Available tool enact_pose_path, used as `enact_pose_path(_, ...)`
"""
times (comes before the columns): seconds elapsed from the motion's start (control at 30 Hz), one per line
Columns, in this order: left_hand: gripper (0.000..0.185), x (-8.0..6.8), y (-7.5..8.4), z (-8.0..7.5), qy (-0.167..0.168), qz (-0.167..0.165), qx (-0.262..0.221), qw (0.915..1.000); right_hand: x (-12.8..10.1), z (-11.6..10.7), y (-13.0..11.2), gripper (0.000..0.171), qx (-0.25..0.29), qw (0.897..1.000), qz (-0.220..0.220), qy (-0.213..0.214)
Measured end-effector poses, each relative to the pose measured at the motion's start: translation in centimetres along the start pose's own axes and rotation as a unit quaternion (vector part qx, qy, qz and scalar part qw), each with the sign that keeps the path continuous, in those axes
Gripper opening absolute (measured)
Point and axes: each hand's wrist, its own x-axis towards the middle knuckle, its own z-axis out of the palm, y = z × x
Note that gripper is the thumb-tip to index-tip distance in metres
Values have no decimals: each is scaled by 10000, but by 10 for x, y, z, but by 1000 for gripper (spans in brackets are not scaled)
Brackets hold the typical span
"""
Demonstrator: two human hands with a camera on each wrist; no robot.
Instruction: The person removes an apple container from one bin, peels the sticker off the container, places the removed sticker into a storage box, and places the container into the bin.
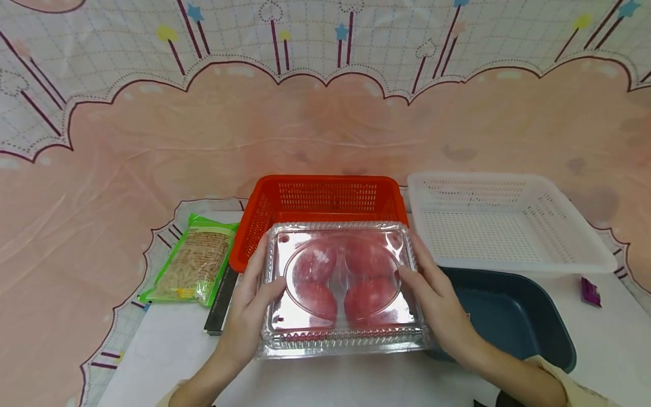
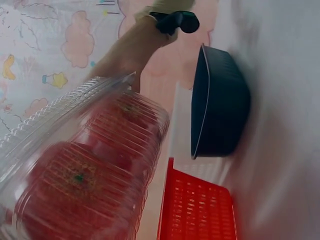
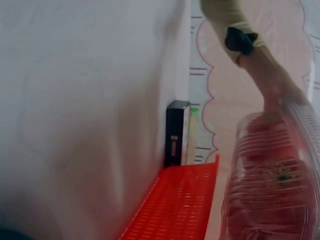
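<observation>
1. Item held: a clear plastic clamshell box (image 1: 342, 288) with its lid closed, 4 red tomatoes (image 1: 315, 263) visible through the domed lid, arranged 2 by 2

2. Left hand (image 1: 250, 308): fingers curled round the left short edge of the clamshell, thumb lying over the lid near the dome; it grips the box

3. Right hand (image 1: 438, 305): mirrors the left on the right short edge, thumb on the lid, fingers wrapped along the side; it grips the box

4. Key relation: the clamshell lies directly between the 2 hands, its long axis running left to right from one palm to the other. Neither hand is nearer than the other; the hold appears even on both ends

5. Height: both wrist views look up at the ribbed underside of the box with white table (image 1: 356, 384) well apart below, so the box is judged to be carried clear of the surface

6. Beyond the fingertips: a red perforated plastic basket (image 1: 320, 198), its near rim partly hidden by the box

7. Outboard of the right hand: a white perforated plastic basket (image 1: 503, 220) further away and a dark blue plastic tub (image 1: 513, 322) just beside the wrist

8. Outboard of the left hand: a green packet of dried noodles (image 1: 195, 264) and a flat black box (image 1: 221, 308)
</observation>
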Motion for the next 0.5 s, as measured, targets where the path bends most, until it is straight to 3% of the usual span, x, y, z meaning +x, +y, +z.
enact_pose_path(0.1, 65, 11, 1, -4, -97, 107, 39, 9999, 10, -2, -2, 60, -168, 9998, 71, -18)
enact_pose_path(0.33, 63, 54, -2, -17, -263, -223, 230, 9991, 51, -8, -8, 63, -77, 9992, 396, 46)
enact_pose_path(0.5, 65, 88, -6, -23, -333, -480, 445, 9973, 83, -10, -9, 60, 45, 9974, 627, 365)
